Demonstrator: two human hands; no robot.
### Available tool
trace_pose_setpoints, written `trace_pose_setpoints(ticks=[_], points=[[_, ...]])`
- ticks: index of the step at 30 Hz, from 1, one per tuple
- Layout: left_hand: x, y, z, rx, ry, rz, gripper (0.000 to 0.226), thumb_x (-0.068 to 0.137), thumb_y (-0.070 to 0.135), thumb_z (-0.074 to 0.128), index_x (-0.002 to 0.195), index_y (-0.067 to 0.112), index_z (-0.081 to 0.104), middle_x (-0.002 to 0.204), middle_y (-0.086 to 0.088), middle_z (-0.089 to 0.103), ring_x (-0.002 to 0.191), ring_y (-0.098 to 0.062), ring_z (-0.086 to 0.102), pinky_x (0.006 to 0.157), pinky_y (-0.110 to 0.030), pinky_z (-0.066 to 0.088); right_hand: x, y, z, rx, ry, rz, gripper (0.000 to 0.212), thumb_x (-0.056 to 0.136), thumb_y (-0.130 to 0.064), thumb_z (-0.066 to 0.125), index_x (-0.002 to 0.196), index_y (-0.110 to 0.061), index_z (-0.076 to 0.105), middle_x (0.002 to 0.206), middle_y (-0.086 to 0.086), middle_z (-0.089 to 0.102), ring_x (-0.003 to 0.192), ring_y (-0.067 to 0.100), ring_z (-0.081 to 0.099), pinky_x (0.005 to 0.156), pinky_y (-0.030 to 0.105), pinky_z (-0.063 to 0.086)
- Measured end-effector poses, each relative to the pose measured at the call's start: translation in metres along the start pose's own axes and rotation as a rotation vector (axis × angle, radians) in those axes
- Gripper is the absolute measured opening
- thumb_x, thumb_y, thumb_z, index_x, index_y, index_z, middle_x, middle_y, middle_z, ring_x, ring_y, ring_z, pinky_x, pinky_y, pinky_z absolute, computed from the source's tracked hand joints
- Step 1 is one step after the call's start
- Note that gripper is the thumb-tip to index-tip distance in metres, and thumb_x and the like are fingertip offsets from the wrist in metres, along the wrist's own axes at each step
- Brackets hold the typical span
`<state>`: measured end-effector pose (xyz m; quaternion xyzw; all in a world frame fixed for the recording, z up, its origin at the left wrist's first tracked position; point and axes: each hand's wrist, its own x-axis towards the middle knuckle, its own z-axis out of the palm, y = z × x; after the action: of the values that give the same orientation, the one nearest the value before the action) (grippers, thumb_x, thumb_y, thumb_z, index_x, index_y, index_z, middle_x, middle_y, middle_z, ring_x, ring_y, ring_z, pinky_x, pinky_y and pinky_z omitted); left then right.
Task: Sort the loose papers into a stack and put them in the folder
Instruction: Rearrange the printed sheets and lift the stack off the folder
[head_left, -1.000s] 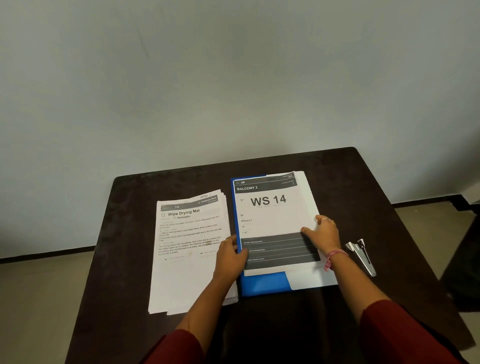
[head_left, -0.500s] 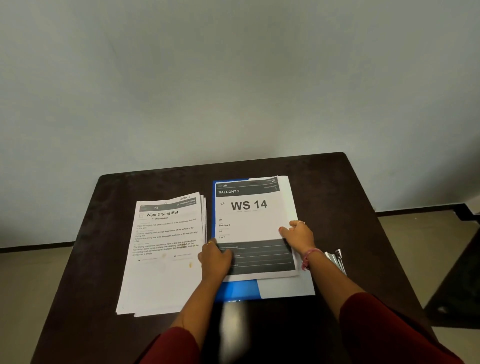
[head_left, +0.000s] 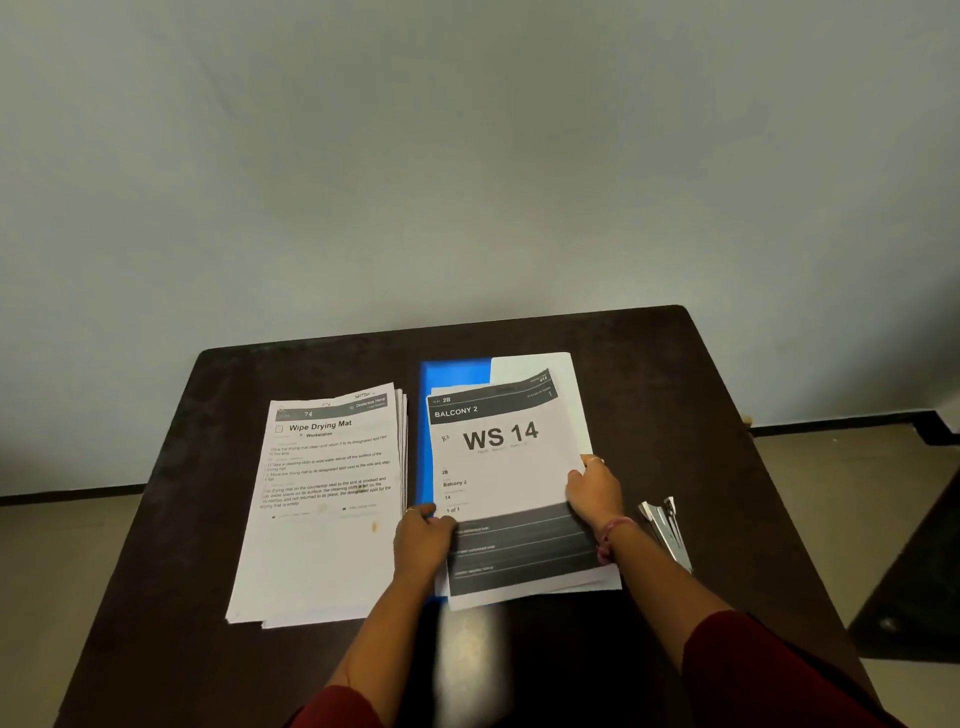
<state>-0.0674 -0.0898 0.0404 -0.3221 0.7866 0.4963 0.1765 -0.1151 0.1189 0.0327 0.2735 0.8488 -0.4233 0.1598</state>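
Your left hand and right hand each grip a side edge of the WS 14 sheets lying on the blue folder

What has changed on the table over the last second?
The WS 14 sheets have slid toward the person: more blue folder now shows beyond their far edge and their near edge overhangs it. The left hand and right hand stay at the sheets' two side edges. The Wipe Drying Mat stack and the metal clip lie as before.
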Motion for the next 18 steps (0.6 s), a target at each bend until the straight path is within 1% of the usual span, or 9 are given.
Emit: trace_pose_setpoints(ticks=[2, 5, 6, 8, 10, 12, 13, 15, 18], points=[[-0.003, -0.008, -0.005, 0.014, -0.03, -0.003, 0.045, 0.086, 0.009, 0.061, 0.129, 0.003, 0.047, 0.094, 0.002, 0.054, 0.091, -0.019, 0.054, 0.083, -0.027, 0.041, -0.008, 0.006, 0.003, 0.007, 0.008, 0.011, 0.035, 0.099, -0.006, 0.041, 0.133, 0.0, 0.046, 0.134, 0.018, 0.053, 0.12, 0.034, 0.052, 0.096, 0.031, 0.042], [-0.009, -0.023, -0.012, 0.068, -0.083, 0.028, 0.04, 0.087, 0.01, 0.062, 0.122, 0.009, 0.045, 0.081, 0.008, 0.05, 0.075, -0.009, 0.052, 0.073, -0.027, 0.043, -0.023, 0.024, 0.009, 0.022, 0.014, 0.033, 0.036, 0.098, -0.006, 0.041, 0.133, 0.0, 0.046, 0.132, 0.018, 0.054, 0.119, 0.033, 0.052, 0.096, 0.033, 0.042], [-0.012, -0.027, -0.014, 0.077, -0.097, 0.031, 0.036, 0.087, 0.011, 0.061, 0.119, 0.012, 0.044, 0.08, 0.007, 0.051, 0.075, -0.009, 0.053, 0.073, -0.027, 0.044, -0.028, 0.031, 0.011, 0.028, 0.013, 0.043, 0.037, 0.097, -0.007, 0.041, 0.134, -0.001, 0.046, 0.132, 0.018, 0.054, 0.118, 0.033, 0.053, 0.096, 0.033, 0.042], [-0.017, -0.038, -0.019, 0.094, -0.132, 0.029, 0.032, 0.088, 0.013, 0.061, 0.116, 0.013, 0.045, 0.087, 0.004, 0.057, 0.084, -0.015, 0.059, 0.08, -0.03, 0.047, -0.04, 0.045, 0.018, 0.025, 0.006, 0.061, 0.039, 0.097, -0.009, 0.041, 0.136, -0.002, 0.044, 0.131, 0.018, 0.055, 0.115, 0.031, 0.054, 0.093, 0.034, 0.043], [-0.022, -0.048, -0.023, 0.128, -0.172, 0.041, 0.026, 0.09, 0.016, 0.059, 0.114, 0.012, 0.048, 0.098, -0.001, 0.064, 0.093, -0.019, 0.062, 0.087, -0.033, 0.048, -0.055, 0.058, 0.024, 0.01, 0.011, 0.057, 0.041, 0.098, -0.01, 0.04, 0.138, -0.003, 0.042, 0.127, 0.018, 0.057, 0.108, 0.028, 0.056, 0.085, 0.032, 0.045], [-0.027, -0.056, -0.025, 0.185, -0.205, 0.073, 0.022, 0.091, 0.018, 0.058, 0.111, 0.013, 0.05, 0.105, -0.005, 0.066, 0.096, -0.02, 0.064, 0.091, -0.036, 0.05, -0.068, 0.068, 0.029, 0.002, 0.033, 0.044, 0.041, 0.099, -0.012, 0.04, 0.139, -0.003, 0.04, 0.121, 0.019, 0.06, 0.097, 0.026, 0.057, 0.077, 0.028, 0.041], [-0.029, -0.059, -0.026, 0.214, -0.22, 0.085, 0.02, 0.092, 0.018, 0.057, 0.11, 0.013, 0.05, 0.107, -0.006, 0.067, 0.097, -0.021, 0.064, 0.091, -0.038, 0.05, -0.074, 0.073, 0.031, 0.0, 0.043, 0.042, 0.042, 0.1, -0.013, 0.04, 0.14, -0.003, 0.039, 0.119, 0.019, 0.06, 0.096, 0.026, 0.058, 0.077, 0.028, 0.042], [-0.032, -0.065, -0.028, 0.266, -0.243, 0.102, 0.017, 0.093, 0.021, 0.056, 0.107, 0.016, 0.048, 0.111, -0.006, 0.066, 0.099, -0.021, 0.063, 0.092, -0.038, 0.05, -0.083, 0.08, 0.037, -0.004, 0.053, 0.053, 0.044, 0.1, -0.016, 0.04, 0.142, -0.004, 0.036, 0.122, 0.019, 0.059, 0.103, 0.029, 0.059, 0.082, 0.032, 0.044], [-0.036, -0.069, -0.029, 0.332, -0.267, 0.139, 0.013, 0.096, 0.018, 0.05, 0.109, 0.016, 0.046, 0.121, -0.007, 0.062, 0.106, -0.021, 0.061, 0.093, -0.034, 0.051, -0.093, 0.088, 0.041, 0.009, 0.055, 0.058, 0.045, 0.101, -0.02, 0.039, 0.144, -0.006, 0.033, 0.127, 0.02, 0.057, 0.102, 0.024, 0.056, 0.091, 0.04, 0.047]])
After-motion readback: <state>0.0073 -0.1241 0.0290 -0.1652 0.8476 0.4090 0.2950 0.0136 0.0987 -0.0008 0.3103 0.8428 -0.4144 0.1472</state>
